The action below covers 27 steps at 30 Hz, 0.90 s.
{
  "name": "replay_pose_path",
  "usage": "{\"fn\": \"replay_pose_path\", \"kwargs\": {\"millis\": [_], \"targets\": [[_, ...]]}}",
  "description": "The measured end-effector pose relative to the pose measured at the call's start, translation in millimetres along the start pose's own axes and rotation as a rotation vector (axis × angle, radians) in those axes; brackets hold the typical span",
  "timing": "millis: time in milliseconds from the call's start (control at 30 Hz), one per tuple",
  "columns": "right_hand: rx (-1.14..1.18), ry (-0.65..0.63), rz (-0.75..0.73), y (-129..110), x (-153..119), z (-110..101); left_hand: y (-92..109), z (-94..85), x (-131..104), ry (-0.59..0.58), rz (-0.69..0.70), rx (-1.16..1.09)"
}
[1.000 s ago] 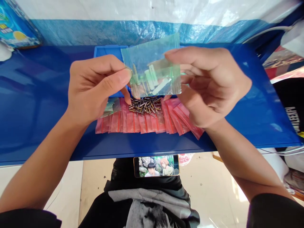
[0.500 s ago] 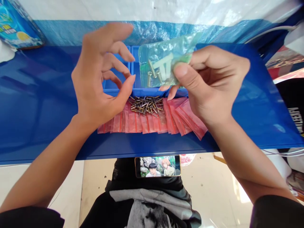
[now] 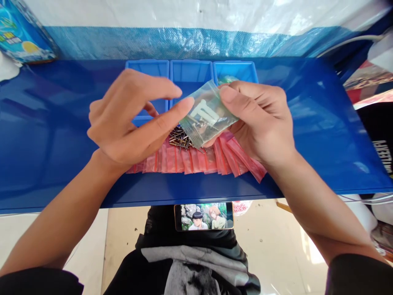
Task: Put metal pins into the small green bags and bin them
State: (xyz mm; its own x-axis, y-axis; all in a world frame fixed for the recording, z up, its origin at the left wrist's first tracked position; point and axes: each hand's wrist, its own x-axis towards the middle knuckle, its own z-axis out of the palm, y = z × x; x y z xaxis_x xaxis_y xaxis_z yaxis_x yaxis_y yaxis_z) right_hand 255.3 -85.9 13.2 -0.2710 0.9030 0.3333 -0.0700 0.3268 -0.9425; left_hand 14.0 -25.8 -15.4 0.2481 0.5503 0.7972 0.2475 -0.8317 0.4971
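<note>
My right hand [image 3: 258, 119] pinches a small clear greenish bag [image 3: 204, 119] between thumb and fingers. White plastic pieces and a few metal screws show inside it. My left hand [image 3: 132, 119] is at the bag's left side, thumb and index finger apart, with the thumb tip close to the bag's edge; whether it touches cannot be made out. Below the bag, a pile of metal screws [image 3: 179, 139] lies on a row of pink bags [image 3: 184, 160] along the table's front part. Part of the pile is hidden by the bag and my left hand.
Three joined blue bins [image 3: 190, 62] stand behind my hands; the right one holds greenish bags [image 3: 227, 79]. A phone [image 3: 204, 216] rests on my lap below the blue table's [image 3: 322, 135] edge. A blue printed package [image 3: 24, 37] is at the back left.
The greenish bag has moved down and tilted, held in my right hand. My left hand has turned toward it, its thumb now near the bag's edge. More of the bins shows.
</note>
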Motion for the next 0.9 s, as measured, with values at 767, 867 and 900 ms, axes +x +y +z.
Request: {"fn": "replay_pose_path", "kwargs": {"millis": [767,867,900], "targets": [[-0.733,0.303,-0.628,-3,2,-22,53,-0.1,11,-0.252,-0.218,-0.343],[-0.558,0.436,-0.592,2,18,-42,59,-9.9,11,-0.321,0.041,0.079],[-0.564,0.471,-0.556,7,24,-54,60,-15.6,7,-0.339,0.109,0.179]]}}
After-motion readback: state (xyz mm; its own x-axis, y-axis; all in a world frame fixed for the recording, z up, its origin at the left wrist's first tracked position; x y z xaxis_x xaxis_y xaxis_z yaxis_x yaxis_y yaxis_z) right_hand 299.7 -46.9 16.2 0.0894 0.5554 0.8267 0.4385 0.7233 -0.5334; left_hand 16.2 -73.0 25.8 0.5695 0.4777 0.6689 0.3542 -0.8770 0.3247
